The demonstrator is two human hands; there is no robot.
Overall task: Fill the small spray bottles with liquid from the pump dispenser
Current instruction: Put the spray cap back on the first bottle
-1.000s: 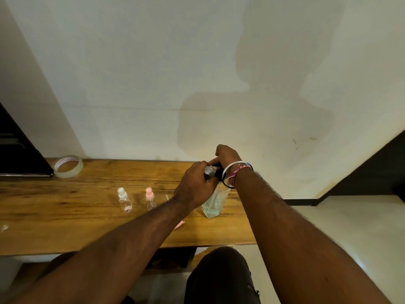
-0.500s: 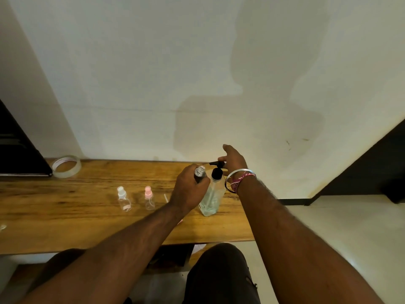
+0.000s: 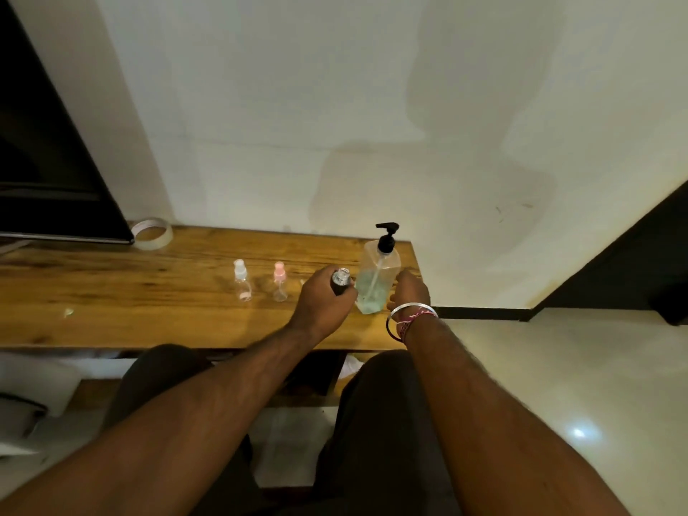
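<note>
While the left hand (image 3: pixel 323 301) grips one uncapped bottle (image 3: pixel 340 280), the right hand (image 3: pixel 408 291) holds the one dispenser (image 3: pixel 377 280); two capped bottles (image 3: pixel 242 280) stand left.

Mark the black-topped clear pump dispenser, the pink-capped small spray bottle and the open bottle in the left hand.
Clear pump dispenser with black pump top (image 3: pixel 379 281): head view, on its clear body.
Pink-capped small clear spray bottle (image 3: pixel 279 280): head view, below its cap.
Open small bottle in left hand (image 3: pixel 341 278): head view, at its uncapped neck.
</note>
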